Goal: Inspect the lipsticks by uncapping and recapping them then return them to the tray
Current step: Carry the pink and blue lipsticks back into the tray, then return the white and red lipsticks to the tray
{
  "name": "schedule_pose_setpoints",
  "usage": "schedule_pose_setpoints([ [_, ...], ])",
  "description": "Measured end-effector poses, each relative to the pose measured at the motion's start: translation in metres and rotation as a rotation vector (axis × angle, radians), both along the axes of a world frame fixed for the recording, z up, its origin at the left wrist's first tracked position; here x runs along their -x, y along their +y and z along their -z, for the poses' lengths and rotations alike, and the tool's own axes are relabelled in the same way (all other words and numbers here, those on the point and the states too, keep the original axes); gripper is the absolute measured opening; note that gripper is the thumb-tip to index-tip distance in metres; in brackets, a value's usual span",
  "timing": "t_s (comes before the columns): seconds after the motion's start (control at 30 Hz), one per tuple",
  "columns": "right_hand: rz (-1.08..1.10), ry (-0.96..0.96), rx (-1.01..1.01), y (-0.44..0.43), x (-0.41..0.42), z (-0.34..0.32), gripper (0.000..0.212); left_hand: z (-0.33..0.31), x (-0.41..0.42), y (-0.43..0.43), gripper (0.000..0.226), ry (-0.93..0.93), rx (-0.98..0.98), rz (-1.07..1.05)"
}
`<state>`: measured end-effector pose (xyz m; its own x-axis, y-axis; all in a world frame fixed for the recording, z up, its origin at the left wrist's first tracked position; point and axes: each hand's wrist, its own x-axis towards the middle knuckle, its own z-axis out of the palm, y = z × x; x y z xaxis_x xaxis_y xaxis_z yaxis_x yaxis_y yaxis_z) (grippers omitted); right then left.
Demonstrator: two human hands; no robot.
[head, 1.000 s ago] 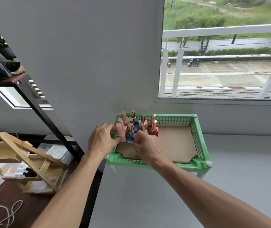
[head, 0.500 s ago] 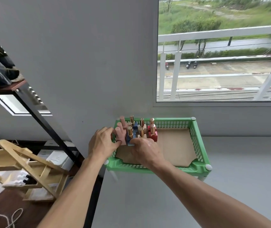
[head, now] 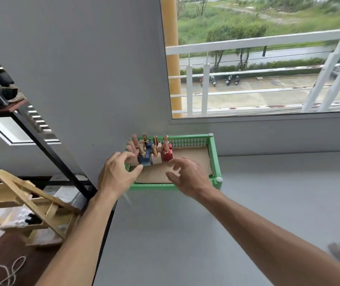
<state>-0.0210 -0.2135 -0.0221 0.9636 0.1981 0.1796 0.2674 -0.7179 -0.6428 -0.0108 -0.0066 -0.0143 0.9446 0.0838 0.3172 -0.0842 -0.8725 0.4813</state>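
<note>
1. A grey table [head: 206, 234] meets a grey wall [head: 92, 69]. A window [head: 268, 79] fills the upper right of the frame.
2. The left hand [head: 116, 175] sits at the tray's left end, just left of centre frame. Its fingers curl in towards the pink lipsticks [head: 135, 140] and its thumb tip lies against the blue lipstick [head: 144, 158]. Whether it actually grips any of them cannot be told.
3. The right hand [head: 189, 176] hovers over the tray's floor with its fingers spread and slack. It holds nothing and is clear of the lipsticks.
4. The lipsticks stand upright in a tight cluster in the tray's upper-left corner. The pink ones are leftmost, then the blue, a beige lipstick [head: 156, 158] and a red lipstick [head: 167, 154]. Several have square coloured bases with gold tubes rising from them.
5. The tray [head: 154, 187] is green plastic with perforated walls and a brown card liner [head: 193, 157]. It stands at the table's far left edge, against the wall.
6. Left of the table a black shelf [head: 47, 145] slants down, and a wooden rack [head: 24, 201] lies at lower left.
7. Something blurred lies at the lower right edge.
</note>
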Motion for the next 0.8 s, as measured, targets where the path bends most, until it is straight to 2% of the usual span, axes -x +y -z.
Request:
schedule_pose_setpoints([
  [0.27, 0.194, -0.009, 0.011, -0.111, 0.061, -0.013, 0.026, -0.020, 0.031, -0.118, 0.031, -0.044, 0.080, 0.258],
  [0.8, 0.635, 0.041, 0.049, -0.342, 0.163, 0.004, 0.030, 0.025, 0.082, -0.347, 0.044, 0.135, 0.082, 0.617],
])
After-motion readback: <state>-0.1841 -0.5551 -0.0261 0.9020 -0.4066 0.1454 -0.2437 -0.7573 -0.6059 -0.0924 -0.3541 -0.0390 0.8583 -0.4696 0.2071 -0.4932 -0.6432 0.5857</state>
